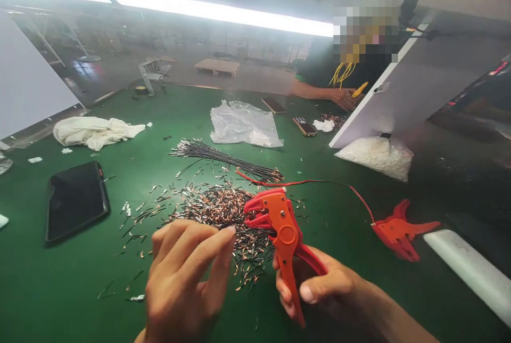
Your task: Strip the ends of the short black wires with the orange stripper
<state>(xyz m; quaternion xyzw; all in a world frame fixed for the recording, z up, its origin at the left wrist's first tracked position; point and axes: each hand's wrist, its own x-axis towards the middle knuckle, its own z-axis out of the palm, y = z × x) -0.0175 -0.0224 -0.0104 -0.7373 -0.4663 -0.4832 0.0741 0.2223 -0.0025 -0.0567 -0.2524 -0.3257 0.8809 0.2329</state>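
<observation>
In my right hand (315, 284) is an orange and red wire stripper (285, 231), its handles in my grip and its jaws pointing left. My left hand (186, 274) is just left of those jaws, thumb and forefinger pinched together. Whatever sits between these fingertips, if anything, is too small to make out. Beneath both hands lies a pile of wire scraps (217, 204), short black pieces and copper bits. Behind the pile rests a bundle of black wires (227, 157) with bare copper at the right end.
A second wire stripper (399, 231) lies at right with a red wire (307, 181) running from it. A black phone (77, 202), white cloth (93, 131), clear plastic bag (243, 124) and filled bag (377, 156) are around. Across the table, a person's hand (345, 98) holds a yellow tool.
</observation>
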